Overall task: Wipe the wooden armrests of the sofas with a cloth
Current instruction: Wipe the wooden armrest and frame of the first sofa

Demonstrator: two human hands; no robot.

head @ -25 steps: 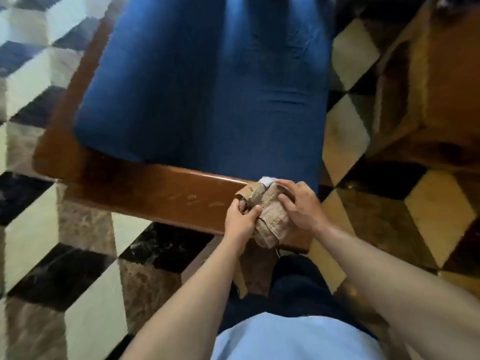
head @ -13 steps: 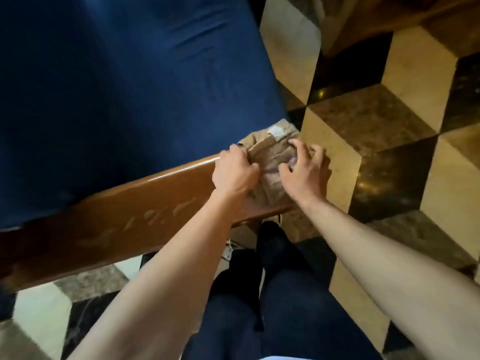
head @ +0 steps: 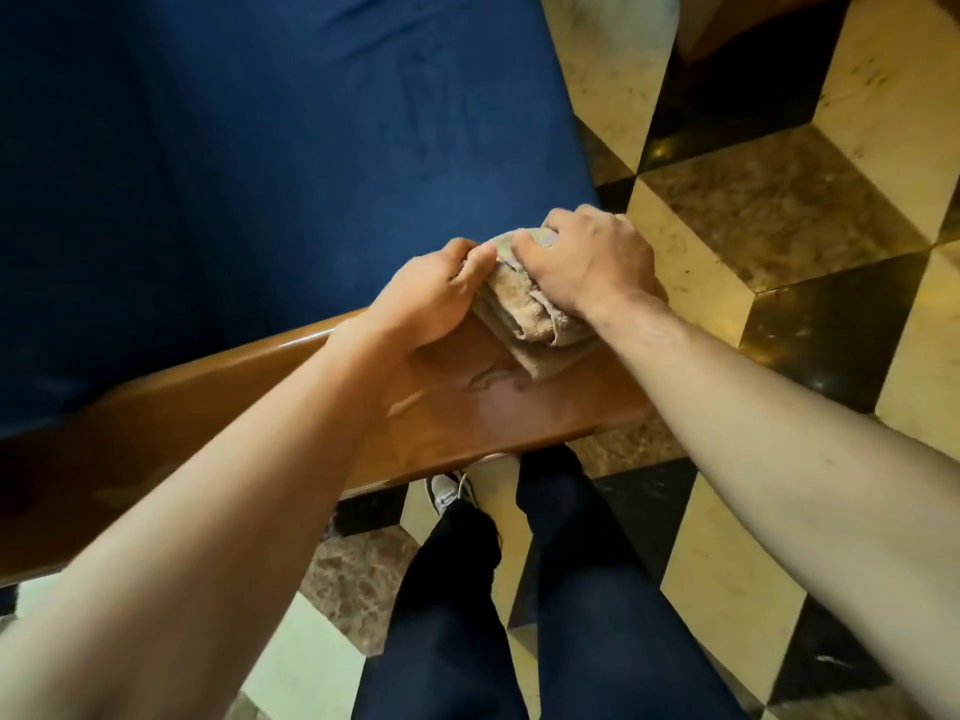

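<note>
Left hand (head: 434, 298) and right hand (head: 587, 259) clasp the bunched cloth (head: 530, 317) against the armrest (head: 467, 402) end corner, concentrating wiping pressure there.

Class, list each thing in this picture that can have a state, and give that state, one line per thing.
Cloth: bunched, lying on the armrest, held by both hands.
Armrest: glossy, with streaks near the cloth.
Left hand: gripping the cloth's left edge.
Right hand: palm down, pressing on the cloth.
Cushion: bare, slightly creased.
</note>
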